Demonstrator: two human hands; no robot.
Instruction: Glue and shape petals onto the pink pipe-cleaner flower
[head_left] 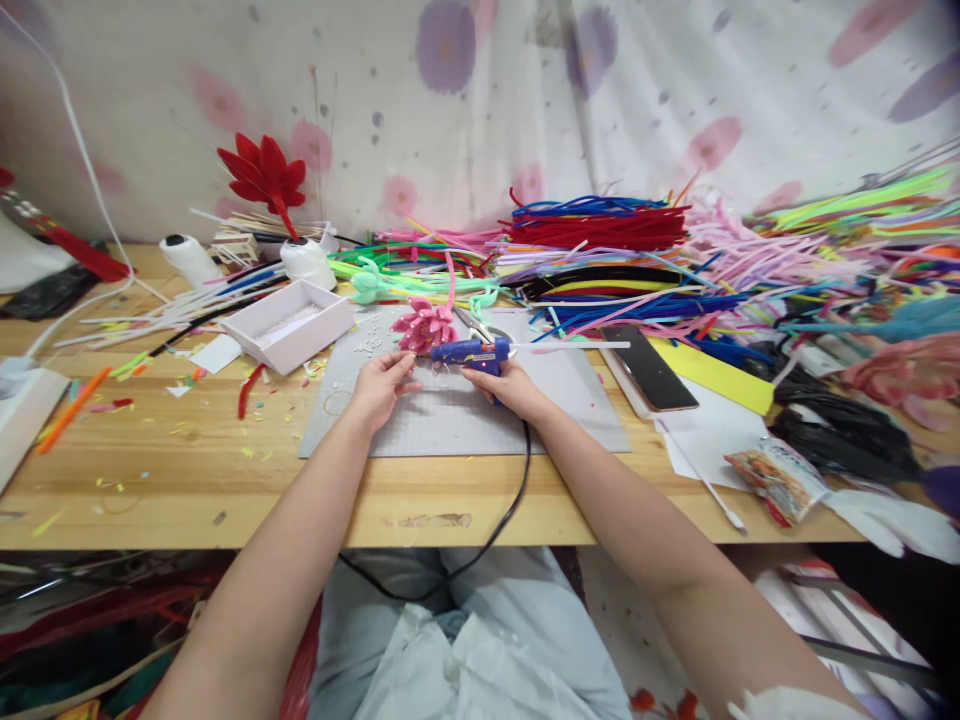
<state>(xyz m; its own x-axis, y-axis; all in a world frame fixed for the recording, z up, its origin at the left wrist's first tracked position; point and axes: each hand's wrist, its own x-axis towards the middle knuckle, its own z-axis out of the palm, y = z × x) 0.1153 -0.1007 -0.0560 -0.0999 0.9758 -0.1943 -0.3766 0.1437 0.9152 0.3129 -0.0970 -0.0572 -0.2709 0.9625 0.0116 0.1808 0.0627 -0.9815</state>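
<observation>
My right hand [512, 388] is wrapped round the handle of a blue hot glue gun [469, 352]. A long white glue stick [574, 346] sticks out of its back, and the nozzle points left. At the nozzle's tip, my left hand [386, 385] has thumb and forefinger pinched together. What sits between those fingertips is too small to make out. Just behind the gun lies a pink pipe-cleaner flower [424, 324] with a pale pink stem. Both hands are above a grey cutting mat [420, 430]. Small white beads [367, 338] are scattered on the mat's left part.
Left of the mat stands a white box [289, 325] with beads inside. Bundles of coloured pipe cleaners [600, 225] fill the back. A phone [649, 368] lies at right, near a yellow card [712, 375]. The gun's black cord [517, 500] hangs over the table's front edge.
</observation>
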